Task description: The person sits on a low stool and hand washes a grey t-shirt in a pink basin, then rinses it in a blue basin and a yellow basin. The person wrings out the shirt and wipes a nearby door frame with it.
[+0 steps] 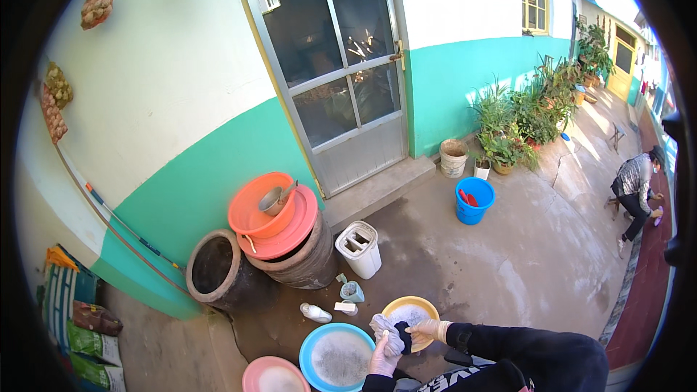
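Note:
My left hand (385,360), in a thin translucent glove, grips a bunched light grey cloth (385,331) from below. My right hand (431,331), gloved the same way, pinches a black cloth (403,336) pressed against the grey one. Whether the two cloths are one piece, I cannot tell. Both are held at the near-left rim of a yellow basin (435,309) with sudsy water inside. To the left stands a light blue basin (305,362) of greyish, foamy water. A pink basin (249,374) with suds is partly cut off by the bottom of the view.
A white bottle (316,313) and a green-lidded container (352,290) stand beyond the basins. Behind them are a white plastic bin (364,261) and dark earthenware vats (218,264). A blue bucket (472,215) stands farther right. Another person (636,188) sits at far right.

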Tool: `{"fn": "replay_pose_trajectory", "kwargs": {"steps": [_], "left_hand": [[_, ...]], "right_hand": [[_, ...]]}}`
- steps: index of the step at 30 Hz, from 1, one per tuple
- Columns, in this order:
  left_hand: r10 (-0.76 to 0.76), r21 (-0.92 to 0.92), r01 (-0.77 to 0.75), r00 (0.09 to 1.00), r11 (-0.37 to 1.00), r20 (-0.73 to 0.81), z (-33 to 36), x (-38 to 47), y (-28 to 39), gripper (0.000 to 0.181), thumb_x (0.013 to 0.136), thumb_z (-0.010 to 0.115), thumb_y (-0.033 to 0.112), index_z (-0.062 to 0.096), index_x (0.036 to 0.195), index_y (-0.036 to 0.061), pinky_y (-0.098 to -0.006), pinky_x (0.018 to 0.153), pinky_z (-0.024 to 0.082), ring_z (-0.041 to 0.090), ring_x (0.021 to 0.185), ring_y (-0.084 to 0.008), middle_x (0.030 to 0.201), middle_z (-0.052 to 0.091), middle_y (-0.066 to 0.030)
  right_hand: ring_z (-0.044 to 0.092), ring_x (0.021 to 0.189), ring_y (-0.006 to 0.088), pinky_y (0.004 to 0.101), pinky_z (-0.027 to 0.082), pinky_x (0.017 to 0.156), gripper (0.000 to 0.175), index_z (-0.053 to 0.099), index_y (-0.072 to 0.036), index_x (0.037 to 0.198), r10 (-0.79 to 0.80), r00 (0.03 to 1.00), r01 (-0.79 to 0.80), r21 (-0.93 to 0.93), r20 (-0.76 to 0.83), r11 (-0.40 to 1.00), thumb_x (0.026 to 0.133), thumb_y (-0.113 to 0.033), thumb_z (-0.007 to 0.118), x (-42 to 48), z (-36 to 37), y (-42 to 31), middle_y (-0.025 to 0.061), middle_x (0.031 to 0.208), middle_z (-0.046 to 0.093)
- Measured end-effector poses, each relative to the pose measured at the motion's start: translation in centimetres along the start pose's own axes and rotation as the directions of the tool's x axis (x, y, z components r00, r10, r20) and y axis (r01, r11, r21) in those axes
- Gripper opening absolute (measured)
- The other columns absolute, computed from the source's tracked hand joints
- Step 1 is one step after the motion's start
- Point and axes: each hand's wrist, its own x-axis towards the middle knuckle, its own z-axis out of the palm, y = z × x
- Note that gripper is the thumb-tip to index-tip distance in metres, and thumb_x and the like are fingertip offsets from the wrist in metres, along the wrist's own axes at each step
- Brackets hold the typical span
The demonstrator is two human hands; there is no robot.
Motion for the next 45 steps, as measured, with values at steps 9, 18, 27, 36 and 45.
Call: {"fn": "replay_pose_trajectory", "kwargs": {"steps": [9, 18, 27, 36, 45], "left_hand": [[0.075, 0.097, -0.059, 0.983, 0.994, -0.167, 6.4, 4.5, -7.4, 0.046, 0.091, 0.063, 0.039, 0.052, 0.13, 0.0183, -0.0504, 0.1, 0.034, 0.055, 0.111, -0.021, 0.12, 0.061, -0.0017], [-0.04, 0.05, 0.046, 0.993, 0.998, -0.115, 19.9, 9.5, -17.6, 0.033, 0.091, 0.066, 0.022, 0.057, 0.122, 0.0138, -0.0345, 0.086, 0.049, 0.062, 0.097, -0.0158, 0.107, 0.065, -0.002], [0.077, 0.163, -0.067, 0.996, 0.984, -0.055, 25.6, 14.9, -20.3, 0.039, 0.089, 0.069, 0.024, 0.057, 0.124, 0.0137, -0.0447, 0.095, 0.046, 0.059, 0.107, -0.0214, 0.115, 0.063, -0.0055], [0.01, 0.245, -0.008, 1.0, 0.97, -0.01, 29.0, 15.6, -19.6, 0.04, 0.091, 0.066, 0.025, 0.054, 0.128, 0.0148, -0.0513, 0.097, 0.045, 0.056, 0.112, -0.0217, 0.121, 0.059, -0.0056], [0.074, 0.119, -0.069, 0.997, 0.991, -0.037, 26.0, 15.8, -16.2, 0.046, 0.088, 0.07, 0.021, 0.052, 0.13, 0.0132, -0.052, 0.1, 0.045, 0.053, 0.117, -0.0225, 0.123, 0.058, -0.0068]], "right_hand": [[0.07, 0.078, 0.0271, 0.0393, 0.057, 0.078, 0.013, 0.068, 0.0, 0.087, -0.478, 0.835, 0.382, -0.338, -0.272, 0.86, 0.084, -0.012, 0.065, -9.7, -8.6, -5.2, 0.0156, 0.081, 0.069], [0.066, 0.071, 0.0214, 0.0352, 0.056, 0.069, 0.006, 0.066, -0.001, 0.08, -0.726, 0.673, 0.597, -0.475, -0.144, 0.647, 0.079, -0.005, 0.062, -23.1, -21.9, -11.3, 0.0102, 0.075, 0.066], [0.062, 0.066, 0.0182, 0.0294, 0.05, 0.063, 0.008, 0.065, 0.001, 0.076, -0.934, 0.354, 0.712, -0.632, -0.053, 0.306, 0.078, 0.003, 0.057, -30.4, -35.6, -9.9, 0.0089, 0.067, 0.061], [0.065, 0.073, 0.0142, 0.03, 0.051, 0.068, 0.009, 0.07, 0.001, 0.08, -0.954, 0.283, 0.39, -0.897, -0.098, 0.208, 0.078, -0.007, 0.07, -33.5, -38.9, -7.6, 0.0077, 0.076, 0.07], [0.059, 0.072, 0.016, 0.0309, 0.052, 0.07, 0.011, 0.059, -0.005, 0.079, -0.834, 0.509, 0.808, -0.216, -0.211, 0.548, 0.087, -0.005, 0.052, -36.8, -32.3, -12.7, 0.0033, 0.074, 0.059]]}}
